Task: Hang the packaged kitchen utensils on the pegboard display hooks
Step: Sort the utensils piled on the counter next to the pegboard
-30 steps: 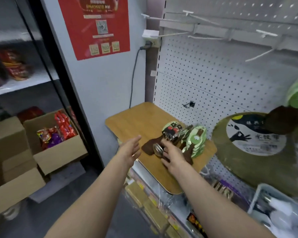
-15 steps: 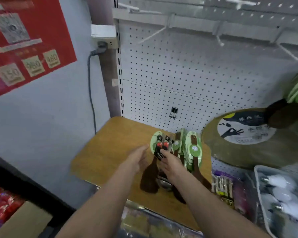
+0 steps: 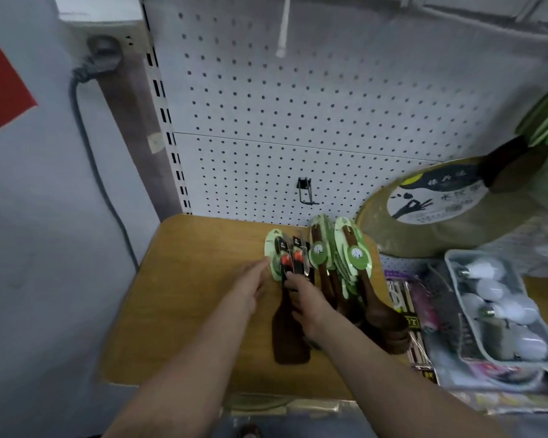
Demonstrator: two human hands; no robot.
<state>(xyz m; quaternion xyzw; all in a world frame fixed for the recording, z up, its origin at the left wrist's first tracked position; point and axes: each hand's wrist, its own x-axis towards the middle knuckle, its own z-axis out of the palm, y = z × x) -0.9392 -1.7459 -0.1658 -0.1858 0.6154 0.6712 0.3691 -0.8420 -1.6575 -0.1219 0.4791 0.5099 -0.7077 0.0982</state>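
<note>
Head view: the right hand (image 3: 304,300) curls its grip round a black-carded utensil pack (image 3: 295,260) atop the pile of packaged utensils (image 3: 339,267), probably to lift it toward the small black hook (image 3: 306,192) on the white pegboard (image 3: 298,105) just behind. The left hand (image 3: 250,286), grip open with fingers straight, touches a green card (image 3: 271,252), seemingly steadying the pile. Everything lies on a wooden tabletop (image 3: 187,295); a tray of bulbs (image 3: 500,308) sits to the right.
</note>
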